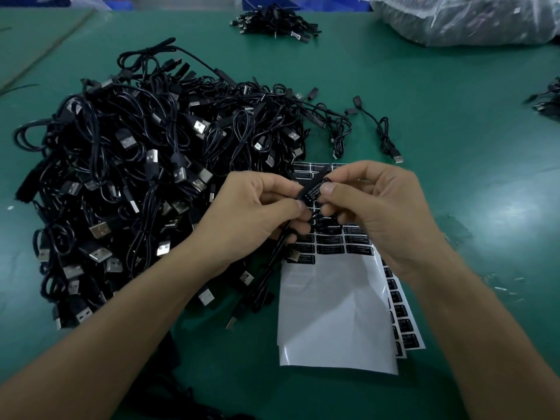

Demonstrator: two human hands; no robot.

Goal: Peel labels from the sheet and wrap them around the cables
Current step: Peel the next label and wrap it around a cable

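Note:
Above the label sheet [333, 313], both hands hold one black cable [266, 277] whose USB plug hangs toward the table. My left hand [257, 210] grips the cable's small black module. My right hand [372, 204] pinches a black label [313, 192] with white print against that module. The sheet is white and glossy where labels are gone; rows of black labels remain at its top. A second label sheet [403, 316] sticks out from under its right side.
A big heap of black USB cables [136, 177] fills the green table [469, 153] to the left. One loose cable [385, 131] lies behind the sheet. A smaller cable bundle [275, 22] and a clear plastic bag [463, 16] sit at the far edge.

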